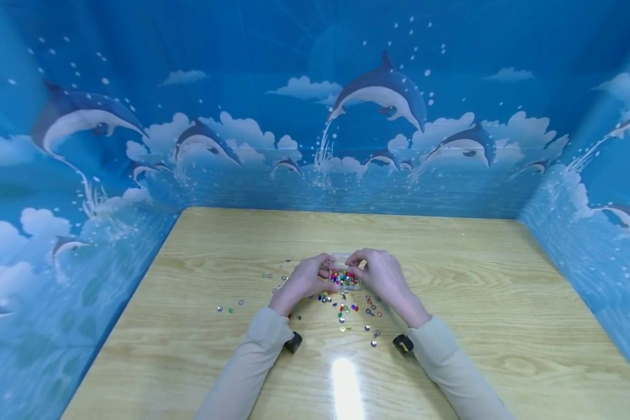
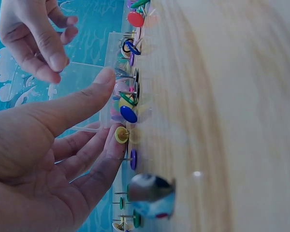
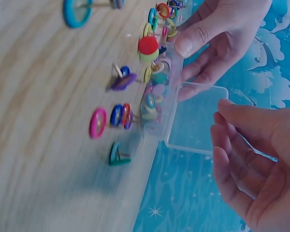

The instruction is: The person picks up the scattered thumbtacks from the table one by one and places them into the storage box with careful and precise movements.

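A small clear plastic box [image 3: 159,111] lies on the table with its clear lid [image 3: 195,118] swung back. Colourful thumbtacks [image 1: 345,279] fill it. My left hand [image 1: 311,276] holds the box at its left side, thumb at the near rim and fingers around the side, as the left wrist view [image 2: 63,145] shows. My right hand [image 1: 380,273] is raised by the open lid, thumb and fingertips brought together. In the left wrist view a tiny dark-blue bit of a thumbtack [image 2: 61,72] shows at those fingertips; most of it is hidden.
Loose thumbtacks [image 1: 342,319] are scattered on the wooden table [image 1: 478,291] in front of the box, with several more to the left [image 1: 231,310]. A dark wrist camera [image 1: 293,342] sits at each cuff. Blue dolphin-print cloth [image 1: 315,116] walls the back and sides.
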`<state>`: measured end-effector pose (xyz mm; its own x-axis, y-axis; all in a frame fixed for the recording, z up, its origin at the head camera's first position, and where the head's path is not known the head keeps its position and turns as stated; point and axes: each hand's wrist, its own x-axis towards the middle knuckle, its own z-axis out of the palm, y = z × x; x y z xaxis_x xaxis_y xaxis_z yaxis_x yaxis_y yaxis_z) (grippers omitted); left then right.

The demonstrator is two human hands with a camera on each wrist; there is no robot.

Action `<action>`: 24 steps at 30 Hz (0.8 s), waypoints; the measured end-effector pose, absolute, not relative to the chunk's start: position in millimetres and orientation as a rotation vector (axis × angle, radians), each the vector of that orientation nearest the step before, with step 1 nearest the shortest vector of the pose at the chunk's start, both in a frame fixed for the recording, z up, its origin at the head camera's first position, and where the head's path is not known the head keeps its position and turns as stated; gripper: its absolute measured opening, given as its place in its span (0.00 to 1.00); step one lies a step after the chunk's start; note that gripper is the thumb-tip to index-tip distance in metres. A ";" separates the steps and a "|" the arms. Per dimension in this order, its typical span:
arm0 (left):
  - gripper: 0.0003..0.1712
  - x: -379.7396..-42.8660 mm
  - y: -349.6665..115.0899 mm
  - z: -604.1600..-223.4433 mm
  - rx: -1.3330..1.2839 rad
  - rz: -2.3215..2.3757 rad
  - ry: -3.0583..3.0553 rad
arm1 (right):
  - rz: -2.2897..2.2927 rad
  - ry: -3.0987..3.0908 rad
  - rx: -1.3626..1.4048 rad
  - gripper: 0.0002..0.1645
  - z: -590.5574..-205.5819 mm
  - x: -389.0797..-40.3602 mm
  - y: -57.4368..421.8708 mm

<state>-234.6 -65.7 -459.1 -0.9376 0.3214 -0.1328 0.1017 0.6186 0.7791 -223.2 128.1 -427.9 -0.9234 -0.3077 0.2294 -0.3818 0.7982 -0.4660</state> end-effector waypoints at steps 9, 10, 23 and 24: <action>0.40 -235.9 -64.5 -459.2 0.332 1.214 2.590 | 0.809 -2.885 0.512 0.09 -428.0 -219.8 131.0; 0.40 -236.0 -64.3 -459.2 0.329 1.213 2.591 | 0.803 -2.885 0.508 0.09 -427.8 -219.1 133.3; 0.40 -233.7 -65.2 -458.1 0.320 1.229 2.584 | 0.643 -2.983 0.608 0.06 -431.9 -206.1 169.9; 0.40 -233.6 -65.5 -458.3 0.320 1.229 2.585 | 0.634 -3.006 0.626 0.06 -432.9 -205.1 172.0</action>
